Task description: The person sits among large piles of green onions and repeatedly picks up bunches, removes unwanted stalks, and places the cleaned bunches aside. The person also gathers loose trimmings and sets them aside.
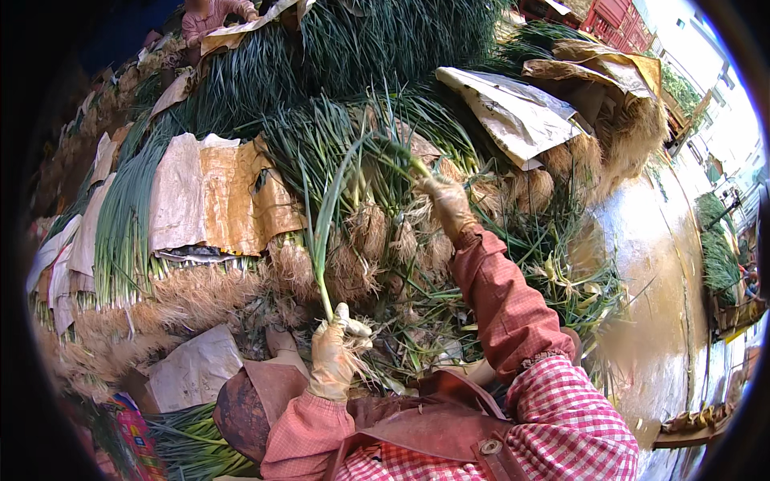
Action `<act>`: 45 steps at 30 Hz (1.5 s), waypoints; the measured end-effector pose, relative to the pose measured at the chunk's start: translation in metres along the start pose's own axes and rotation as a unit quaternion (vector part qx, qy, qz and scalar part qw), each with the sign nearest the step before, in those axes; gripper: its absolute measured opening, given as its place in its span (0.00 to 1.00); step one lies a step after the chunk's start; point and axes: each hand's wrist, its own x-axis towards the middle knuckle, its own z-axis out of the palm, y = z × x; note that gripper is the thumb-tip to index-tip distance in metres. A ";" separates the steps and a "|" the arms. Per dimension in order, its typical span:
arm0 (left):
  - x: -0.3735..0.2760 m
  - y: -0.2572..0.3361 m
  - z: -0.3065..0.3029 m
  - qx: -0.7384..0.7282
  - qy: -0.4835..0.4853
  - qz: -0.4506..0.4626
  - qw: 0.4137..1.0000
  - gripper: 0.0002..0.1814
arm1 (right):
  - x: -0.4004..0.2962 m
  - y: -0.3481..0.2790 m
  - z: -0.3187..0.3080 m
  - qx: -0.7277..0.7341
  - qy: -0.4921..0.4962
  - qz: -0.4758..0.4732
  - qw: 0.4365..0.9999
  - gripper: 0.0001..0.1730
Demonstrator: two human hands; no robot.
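Note:
My left hand (337, 358), in a soiled pale glove, grips a single leek (325, 294) close to its roots. Its flat leaves rise away from me and bend over at the top. Farther out, my right hand (448, 204), gloved too, is closed on green leek leaves (397, 155); whether they belong to the same plant I cannot tell. Just beyond and beneath the right hand, bunches of leeks (367, 180) lie with their tangled tan roots (367, 231) towards me. Cut leaves and scraps (427, 318) litter the ground between my feet.
Stacked leeks (385, 42) form a high green pile at the back. Tan sheets (222, 192) cover bundles on the left, and a white sheet (511, 114) covers others on the right. A person (210, 24) is at far left. Wet pavement (649, 270) stretches along the right.

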 end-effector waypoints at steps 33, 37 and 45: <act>0.004 -0.029 -0.017 -0.022 -0.001 -0.059 0.998 0.07 | -0.144 0.009 0.000 0.197 -0.115 0.124 0.966 0.09; 0.003 -0.030 -0.009 -0.122 -0.176 -0.174 0.961 0.12 | -0.174 0.042 0.031 0.344 -0.383 0.257 0.818 0.14; 0.006 -0.050 -0.012 0.014 -0.077 -0.117 0.990 0.19 | -0.189 0.051 0.045 0.057 -0.235 0.214 0.946 0.10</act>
